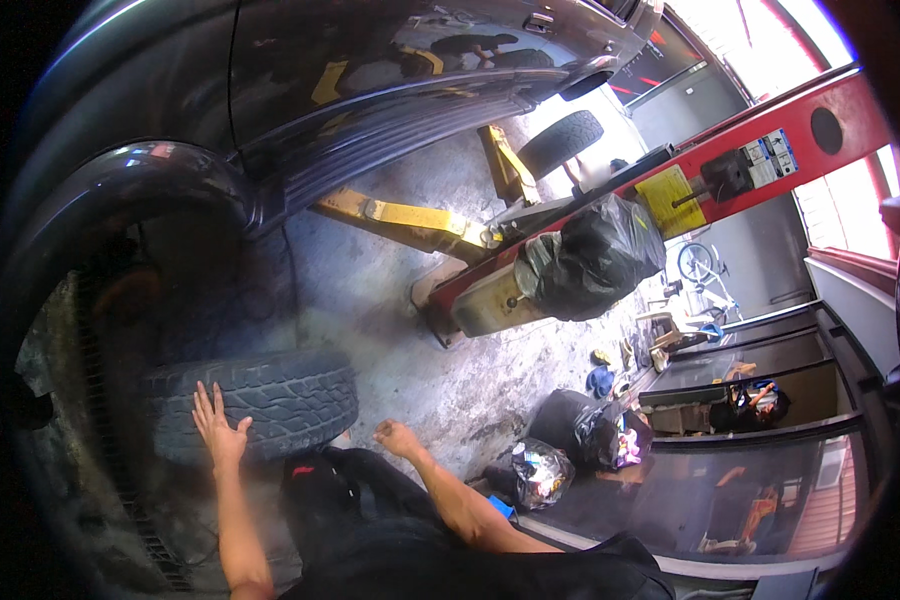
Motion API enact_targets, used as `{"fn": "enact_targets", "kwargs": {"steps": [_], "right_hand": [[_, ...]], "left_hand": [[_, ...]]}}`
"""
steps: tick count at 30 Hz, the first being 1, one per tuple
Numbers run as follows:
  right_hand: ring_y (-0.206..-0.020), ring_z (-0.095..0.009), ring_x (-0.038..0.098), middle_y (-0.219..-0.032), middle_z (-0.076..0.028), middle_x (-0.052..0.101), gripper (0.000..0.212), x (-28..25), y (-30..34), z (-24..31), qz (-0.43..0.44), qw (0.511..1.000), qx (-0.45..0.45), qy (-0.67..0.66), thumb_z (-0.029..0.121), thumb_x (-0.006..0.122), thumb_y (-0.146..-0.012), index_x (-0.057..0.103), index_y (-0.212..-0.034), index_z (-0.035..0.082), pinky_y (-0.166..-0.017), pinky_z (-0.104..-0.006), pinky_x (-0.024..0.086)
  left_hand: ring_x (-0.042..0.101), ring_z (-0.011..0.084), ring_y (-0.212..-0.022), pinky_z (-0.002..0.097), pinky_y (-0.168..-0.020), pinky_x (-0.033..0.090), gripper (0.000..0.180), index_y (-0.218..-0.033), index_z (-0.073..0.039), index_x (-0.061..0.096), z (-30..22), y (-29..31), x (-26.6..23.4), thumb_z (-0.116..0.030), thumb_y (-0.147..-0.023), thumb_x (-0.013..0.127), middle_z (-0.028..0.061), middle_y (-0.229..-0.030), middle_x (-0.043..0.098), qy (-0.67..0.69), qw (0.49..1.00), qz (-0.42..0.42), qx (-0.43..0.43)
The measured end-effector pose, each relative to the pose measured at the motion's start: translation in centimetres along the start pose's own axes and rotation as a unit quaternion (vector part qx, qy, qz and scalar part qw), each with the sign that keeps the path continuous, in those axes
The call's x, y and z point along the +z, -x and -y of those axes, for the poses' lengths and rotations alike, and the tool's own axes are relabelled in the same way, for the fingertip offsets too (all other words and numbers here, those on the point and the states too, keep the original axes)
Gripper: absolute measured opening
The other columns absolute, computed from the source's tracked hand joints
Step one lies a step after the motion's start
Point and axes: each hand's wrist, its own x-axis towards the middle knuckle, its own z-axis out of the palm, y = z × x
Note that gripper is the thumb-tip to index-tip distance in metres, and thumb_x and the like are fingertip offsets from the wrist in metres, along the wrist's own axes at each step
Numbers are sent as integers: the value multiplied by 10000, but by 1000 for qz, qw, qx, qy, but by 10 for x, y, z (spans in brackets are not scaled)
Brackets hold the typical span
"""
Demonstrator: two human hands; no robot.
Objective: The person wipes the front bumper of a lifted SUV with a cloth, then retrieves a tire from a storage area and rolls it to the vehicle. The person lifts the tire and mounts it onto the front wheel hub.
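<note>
My left hand [220,425] rests on the tread of a black tyre [295,400], its fingers spread and the palm against the rubber. The tyre is on the floor in front of me, with its tread turned up toward me; its hub side is not visible. My right hand [397,437] is closed in a loose fist just right of the tyre, above my bent leg. Nothing shows in that fist. Beyond the tyre is the open wheel arch [150,165] of a dark car [350,60], with no wheel visible in it.
Yellow lift arms [420,220] reach under the car from a red lift post [790,130], which has a black plastic bag [600,260] on it. Another tyre [562,143] is farther off. Filled bags [542,472] lie at right by glass doors [710,500]. A floor grate [120,440] runs at left.
</note>
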Motion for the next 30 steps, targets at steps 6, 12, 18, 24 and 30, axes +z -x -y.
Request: {"fn": "enact_targets", "kwargs": {"steps": [6, 12, 18, 24, 30], "right_hand": [[-986, -279, 717, -1004, -172, 748, 377, 14, 5, 1, 8, 1000, 5, 4, 277, 752, -904, 668, -1150, 3, -868, -390, 553], [-1009, -271, 717, -1059, -180, 748, 421, 35, 24, 31, 11, 999, 26, 34, 257, 740, -911, 644, -1222, -12, -859, -384, 552], [-1221, -367, 615, -1394, -274, 574, 832, 100, 24, 123, -98, 992, 17, -74, 481, 759, -892, 462, -1460, -50, -1042, -454, 480], [-1437, -470, 382, -1531, -347, 390, 1114, 152, 22, 199, -152, 983, 99, -17, 589, 801, -797, 304, -1555, -58, -1199, -482, 336], [-1443, -461, 383, -1550, -308, 378, 1096, 151, 31, 213, -136, 982, 128, -33, 581, 820, -785, 311, -1573, 14, -1177, -495, 369]], "left_hand": [[186, 370, -1558, 560, -1252, 164, 1064, -1602, -161, 340, 5, -16, 2, -231, -689, 882, 131, -1713, 150, 18, 999, -18, 21], [162, 381, -1564, 574, -1249, 138, 1096, -1618, -161, 307, 14, -25, 4, -322, -696, 878, 150, -1714, 138, 47, 998, -19, 40], [120, 411, -1567, 609, -1229, 131, 1088, -1634, -151, 252, 23, -24, -7, -387, -758, 853, 165, -1721, 81, 58, 997, 29, 41], [102, 406, -1569, 585, -1238, 112, 1090, -1642, -168, 222, 37, -23, -20, -419, -779, 840, 186, -1717, 56, 68, 995, 65, 32], [108, 406, -1567, 590, -1234, 134, 1104, -1638, -148, 227, 49, -28, -28, -413, -768, 852, 191, -1716, 57, 50, 996, 57, 35]]}}
